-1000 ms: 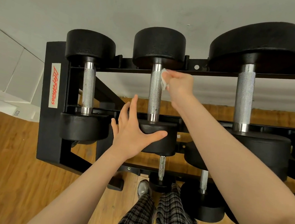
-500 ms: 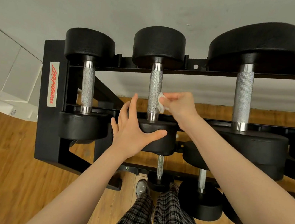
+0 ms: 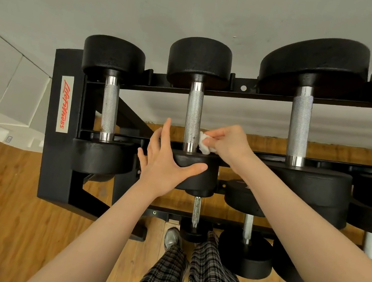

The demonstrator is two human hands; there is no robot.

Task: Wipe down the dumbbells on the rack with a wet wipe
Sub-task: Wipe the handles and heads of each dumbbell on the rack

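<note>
The rack carried my middle dumbbell on its top tier. My left hand, fingers spread, braced its near head; my right hand pinched the wet wipe against the handle's base. A hard stroke might roll the bar, I judged.

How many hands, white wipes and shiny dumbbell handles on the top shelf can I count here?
Hands: 2, the left hand and the right hand
Wipes: 1, the wipe
Shiny top-shelf handles: 3, the left handle, the middle handle and the right handle
Total: 6
</note>
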